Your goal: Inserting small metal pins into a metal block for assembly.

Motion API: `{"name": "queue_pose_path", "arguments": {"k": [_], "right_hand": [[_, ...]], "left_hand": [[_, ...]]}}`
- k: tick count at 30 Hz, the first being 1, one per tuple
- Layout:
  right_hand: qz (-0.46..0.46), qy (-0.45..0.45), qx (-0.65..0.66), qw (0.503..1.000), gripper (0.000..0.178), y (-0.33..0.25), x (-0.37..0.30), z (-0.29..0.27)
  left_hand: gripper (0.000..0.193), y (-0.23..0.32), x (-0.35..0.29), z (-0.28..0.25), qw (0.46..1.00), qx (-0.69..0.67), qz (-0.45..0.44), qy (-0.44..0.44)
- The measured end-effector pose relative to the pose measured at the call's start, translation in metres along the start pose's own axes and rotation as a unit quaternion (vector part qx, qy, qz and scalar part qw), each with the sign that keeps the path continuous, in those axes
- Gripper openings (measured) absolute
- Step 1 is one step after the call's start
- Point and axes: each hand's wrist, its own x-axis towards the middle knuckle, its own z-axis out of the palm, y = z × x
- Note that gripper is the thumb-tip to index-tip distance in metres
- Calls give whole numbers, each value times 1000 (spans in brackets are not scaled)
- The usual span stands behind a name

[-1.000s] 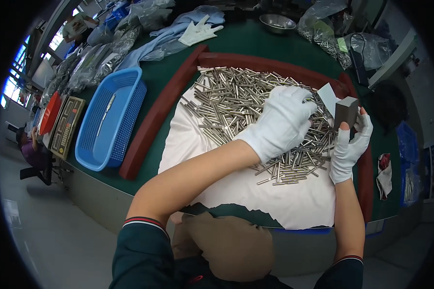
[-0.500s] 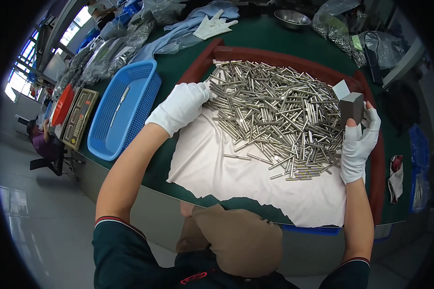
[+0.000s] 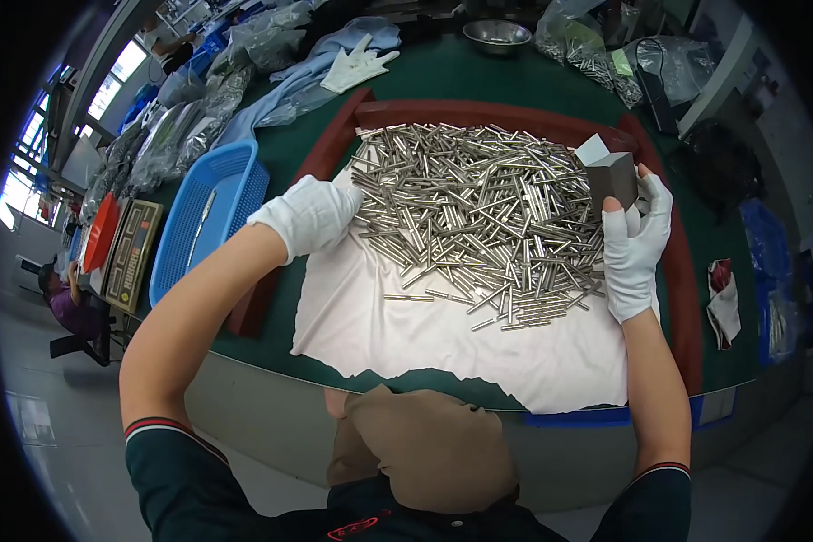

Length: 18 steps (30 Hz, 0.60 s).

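Observation:
A broad heap of slim shiny metal pins lies on a pale pinkish cloth. My left hand, in a white glove, is at the heap's left edge with its fingers curled together. Their tips are turned away from view, so whatever they hold is hidden. At the heap's right side, my right hand grips a small dark grey box between thumb and fingers. Its glove leaves the thumb tip and a fingertip bare. The box's pale flap stands up, and its inside is out of sight.
A reddish-brown raised frame borders the cloth on the green table. Left stand a blue basket and a scale with a red pan. A metal bowl and bagged parts sit at the back. Another person sits far left.
The whole view has shifted, so the table appears further left. My left hand has come slightly nearer to me along the heap's edge. My right hand keeps its hold on the box.

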Motion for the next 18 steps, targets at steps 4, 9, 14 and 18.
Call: {"name": "queue_pose_path", "arguments": {"k": [4,9,14,18], "right_hand": [[14,17,-2,1000,59,3,0,0],[-13,16,-46,999,60,1,0,-2],[-104,19,-118,987,62,8,2,-3],[-75,12,-120,990,60,1,3,-2]], "left_hand": [[17,9,11,-25,980,-158,102,65],[14,65,68,-63,976,-198,87,15],[22,95,111,-79,969,-178,112,133],[26,94,78,-75,958,-120,56,254]]}}
